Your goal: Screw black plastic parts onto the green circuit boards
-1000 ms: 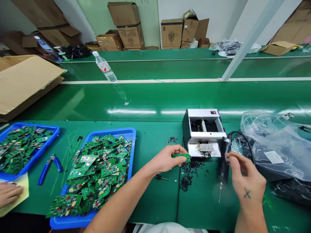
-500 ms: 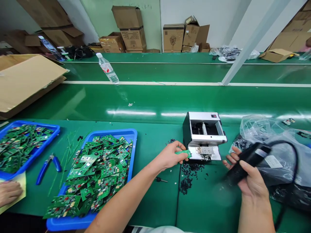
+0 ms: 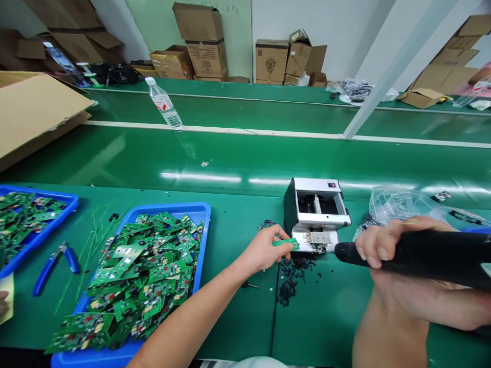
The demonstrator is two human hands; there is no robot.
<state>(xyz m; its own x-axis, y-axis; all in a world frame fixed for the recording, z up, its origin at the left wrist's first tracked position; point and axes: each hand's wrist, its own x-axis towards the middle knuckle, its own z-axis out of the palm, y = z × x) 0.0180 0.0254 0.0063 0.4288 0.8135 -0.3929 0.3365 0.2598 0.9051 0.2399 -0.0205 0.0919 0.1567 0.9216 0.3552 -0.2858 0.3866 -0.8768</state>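
Note:
In the head view, my left hand pinches a small green circuit board at the left front corner of a silver-and-black screw feeder. My right hand is wrapped around a black electric screwdriver. The screwdriver lies nearly level, its narrow end pointing left at the feeder's front right corner. Whether the tip touches the feeder, I cannot tell. Small black parts are scattered on the green mat in front of the feeder. A blue tray heaped with circuit boards stands left of my left forearm.
Blue-handled cutters lie between that tray and a second blue tray of boards. Another person's hand shows at the left edge. Clear plastic bags sit behind my right hand. A water bottle stands farther back.
My right hand has swung the screwdriver from a slant to nearly level, its narrow end now at the feeder's front. My left hand still holds the board beside the feeder. The view has shifted slightly.

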